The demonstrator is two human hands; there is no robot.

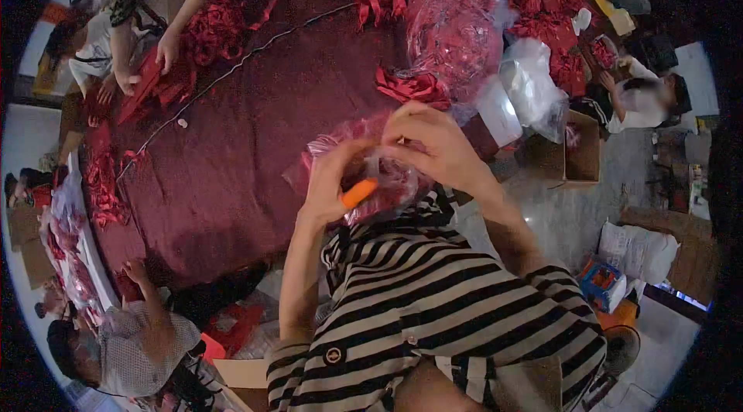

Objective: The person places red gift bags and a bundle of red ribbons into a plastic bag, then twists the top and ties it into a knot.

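Observation:
My left hand [329,180] grips an orange lighter [358,193] and the lower side of a clear plastic bag of red items [387,180]. My right hand [433,145] pinches the top of the same bag, just above the lighter. Both hands are raised close to my chest, over the near edge of a dark red table [255,118]. The striped shirt I wear fills the bottom of the view.
A large clear bag of red pieces [453,25] and loose red ribbons [410,87] lie beyond my hands. Other people work around the table: hands at top left [166,48], a person at bottom left [131,334], another seated right [642,98]. A cardboard box [576,152] stands on the floor.

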